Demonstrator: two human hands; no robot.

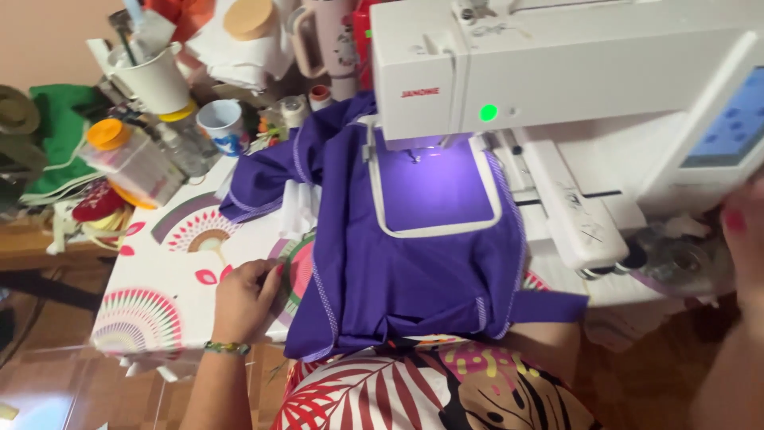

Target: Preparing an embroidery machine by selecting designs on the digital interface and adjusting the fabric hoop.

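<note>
A purple garment (398, 271) lies on the table, clamped in a white embroidery hoop (434, 229) under the head of a white embroidery machine (509, 64), whose lamp lights the cloth at the needle. My left hand (243, 299) rests on the patterned tablecloth (171, 271) just left of the garment's edge, fingers curled, with a beaded bracelet on the wrist. My right hand (746, 231) is at the far right edge, blurred, close to the machine's blue touch screen (728, 127). It seems to hold nothing.
The back left of the table is crowded: a white cup of tools (151, 76), a blue-and-white cup (221, 123), a clear box with an orange lid (127, 159), a pink tumbler (334, 40). Green cloth (60, 127) lies at far left. A wooden floor shows below.
</note>
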